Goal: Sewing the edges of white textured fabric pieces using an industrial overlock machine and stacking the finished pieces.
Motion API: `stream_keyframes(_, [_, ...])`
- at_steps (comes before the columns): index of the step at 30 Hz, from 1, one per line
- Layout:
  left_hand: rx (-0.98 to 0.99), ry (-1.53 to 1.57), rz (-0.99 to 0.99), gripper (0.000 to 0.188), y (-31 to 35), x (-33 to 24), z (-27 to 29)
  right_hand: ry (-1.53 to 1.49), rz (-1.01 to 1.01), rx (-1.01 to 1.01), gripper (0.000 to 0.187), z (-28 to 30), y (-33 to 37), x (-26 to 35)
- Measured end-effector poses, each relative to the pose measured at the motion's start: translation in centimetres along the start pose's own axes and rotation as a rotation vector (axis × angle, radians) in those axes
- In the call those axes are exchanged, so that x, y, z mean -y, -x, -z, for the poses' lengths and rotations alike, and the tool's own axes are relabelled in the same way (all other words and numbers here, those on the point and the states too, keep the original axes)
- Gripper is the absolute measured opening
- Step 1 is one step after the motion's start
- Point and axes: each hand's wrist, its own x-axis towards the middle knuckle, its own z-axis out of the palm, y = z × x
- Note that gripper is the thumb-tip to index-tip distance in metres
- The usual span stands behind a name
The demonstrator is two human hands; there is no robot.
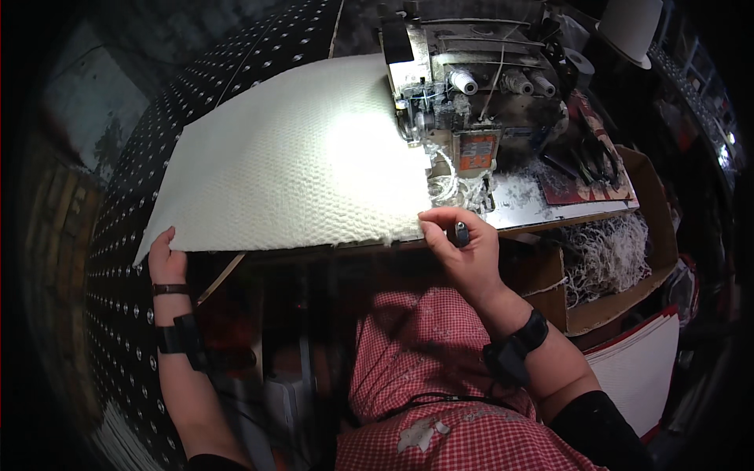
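A large cream-white piece of textured fabric (259,169) lies spread over the work table. Its right edge runs along the needle area of an overlock sewing machine (471,86), where a lamp lights it brightly. At the near left corner my left hand (168,259) grips the fabric's edge, thumb on top and the other fingers mostly hidden. My right hand (475,255) pinches the near right corner between thumb and index finger. A dark ring-like piece (462,233) sits on a finger of that hand. White thread trimmings (452,184) hang beside the machine's needle area.
Right of my right hand, a cardboard box (660,212) holds a tangle of white trimmings (609,255). Dark-handled tools (593,161) lie on the lint-covered table by the machine. A black dotted surface (133,220) stretches along the left. White sheets with red edging (640,373) stand lower right.
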Motion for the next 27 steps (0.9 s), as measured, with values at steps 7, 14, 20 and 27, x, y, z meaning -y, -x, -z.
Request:
stream_keyframes(7, [-0.048, 0.202, 0.167, 0.023, -6.7, 1.0, -1.9, 0.175, 0.133, -0.09, 0.012, -0.1, -4.0, -1.3])
stream_keyframes(14, [0.061, -1.14, -0.399, 0.044, -8.1, 0.4, -4.4, 0.485, 0.227, -0.202, 0.019, -1.1, -5.1, -0.7])
stream_keyframes(20, [-0.007, -0.321, -0.236, 0.042, -1.0, -0.3, -3.6, 0.48, 0.139, -0.099, 0.023, -1.2, -2.7, -0.2])
stream_keyframes(27, [-0.444, -0.216, -0.221, 0.035, 25.3, 0.6, -0.1, 0.373, 0.623, 0.352, 0.034, -6.1, -0.9, 6.0])
